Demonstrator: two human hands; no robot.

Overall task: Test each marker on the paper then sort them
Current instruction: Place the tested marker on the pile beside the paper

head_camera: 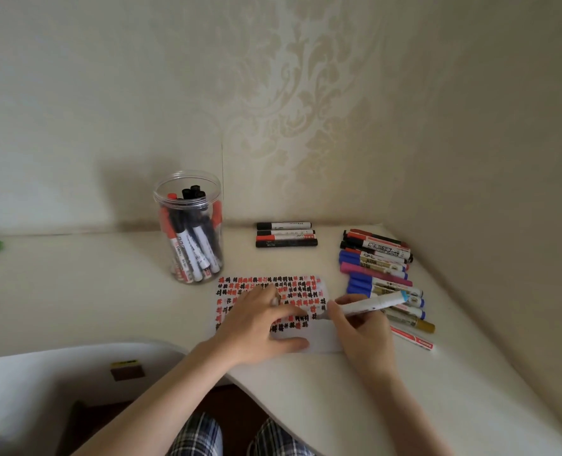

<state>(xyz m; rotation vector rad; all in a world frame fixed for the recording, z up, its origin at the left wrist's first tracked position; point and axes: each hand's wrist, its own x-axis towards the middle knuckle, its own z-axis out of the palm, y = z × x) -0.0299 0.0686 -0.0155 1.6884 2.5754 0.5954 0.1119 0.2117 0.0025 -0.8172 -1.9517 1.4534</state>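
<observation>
The left hand (260, 320) lies flat, fingers spread, on the paper (322, 339). The right hand (360, 334) grips a white marker (368, 304), its tip touching the paper's right side.

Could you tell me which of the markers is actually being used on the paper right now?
The white-barrelled marker gripped by the right hand, tip on the paper; all others lie loose or stand in the jar.

I see both forearms bare, no sleeves. Ring on left hand (260, 319), right hand (360, 334) without one. Legs in blue-and-white plaid trousers (200, 436).
</observation>
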